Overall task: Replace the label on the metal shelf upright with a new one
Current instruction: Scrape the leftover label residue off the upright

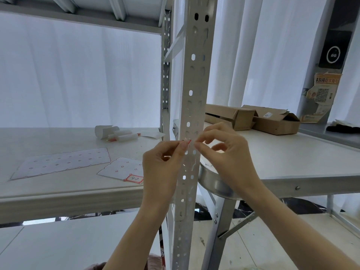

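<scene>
At the centre of the frame both hands work at the front face of the perforated metal shelf upright [191,106]. The left hand [162,168] has thumb and forefinger pinched on the left end of a small red-edged label [186,141] that lies across the upright; the right hand [224,152] has its fingertips [197,145] closed at the label's right edge, the other fingers curled loosely. Whether the label is being peeled away or pressed on I cannot tell; I judge it is the old one coming off, since a label marked "4-2" [134,179] waits on a backing sheet [121,169] on the shelf board [58,191], lower left of centre. The next move calls for a slow pull kept flat along the metal so the paper does not tear.

At right of the frame, two cardboard boxes [272,121] lie open on the table [292,158]; their contents are hidden. Rolled backing strips [116,133] lie at centre left
</scene>
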